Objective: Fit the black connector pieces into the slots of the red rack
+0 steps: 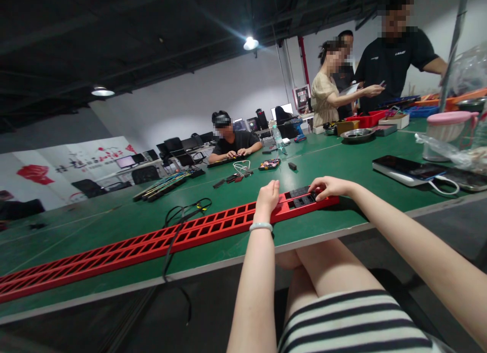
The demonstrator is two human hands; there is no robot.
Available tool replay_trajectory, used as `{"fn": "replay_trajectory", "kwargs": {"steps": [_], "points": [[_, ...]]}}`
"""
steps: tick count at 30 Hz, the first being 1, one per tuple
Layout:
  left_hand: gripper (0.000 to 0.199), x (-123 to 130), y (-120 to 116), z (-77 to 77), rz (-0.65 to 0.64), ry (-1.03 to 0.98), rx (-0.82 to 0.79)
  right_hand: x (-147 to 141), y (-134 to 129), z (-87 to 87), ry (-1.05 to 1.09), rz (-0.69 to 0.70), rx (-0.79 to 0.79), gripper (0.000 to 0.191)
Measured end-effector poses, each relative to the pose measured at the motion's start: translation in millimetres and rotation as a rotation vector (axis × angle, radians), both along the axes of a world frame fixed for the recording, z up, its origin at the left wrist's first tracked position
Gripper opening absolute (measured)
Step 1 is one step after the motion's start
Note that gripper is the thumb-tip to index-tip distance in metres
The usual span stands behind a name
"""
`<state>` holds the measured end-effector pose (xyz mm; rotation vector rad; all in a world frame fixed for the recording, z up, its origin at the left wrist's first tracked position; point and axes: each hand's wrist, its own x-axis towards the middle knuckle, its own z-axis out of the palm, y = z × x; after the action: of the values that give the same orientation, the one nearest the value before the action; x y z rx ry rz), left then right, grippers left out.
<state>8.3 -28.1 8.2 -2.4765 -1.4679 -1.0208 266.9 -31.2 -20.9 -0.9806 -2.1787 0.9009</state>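
Note:
A long red slotted frame (213, 227) lies across the green table, running from the far left to in front of me. Black pieces (300, 197) sit in its right end. My left hand (268, 197) rests on the frame just left of these pieces, its fingers pressed together; whatever it may hold is hidden. At the right end, my right hand (325, 187) bends its fingers down onto a black piece (314, 192), pinching it. A black strap (175, 241) crosses over the frame and hangs past the table's front edge.
Past the frame lie cables (242, 166), a small black block (292, 166) and a bundle of rods (163, 184). A phone on a white power bank (403, 169) and a pink-lidded container (447, 135) stand at right. A person (233, 144) sits opposite; others stand behind right.

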Motion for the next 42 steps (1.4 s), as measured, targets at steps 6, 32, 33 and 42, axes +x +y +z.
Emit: {"fn": "replay_trajectory", "kwargs": {"steps": [6,32,33,42], "points": [[0.044,0,2,-2.3,-0.049,-0.057,-0.008,1,2,-0.6,-0.042,-0.001,0.067,0.046],[0.047,8,0,-3.2,-0.062,-0.109,-0.076,-1,-6,9.2,-0.107,-0.001,0.085,0.046],[0.047,8,0,-3.5,-0.062,-0.108,-0.076,-1,-6,9.1,-0.107,-0.004,0.084,0.046],[0.048,10,-1,-4.4,-0.090,-0.142,-0.104,-2,-1,3.2,-0.061,0.000,0.075,0.044]]}}
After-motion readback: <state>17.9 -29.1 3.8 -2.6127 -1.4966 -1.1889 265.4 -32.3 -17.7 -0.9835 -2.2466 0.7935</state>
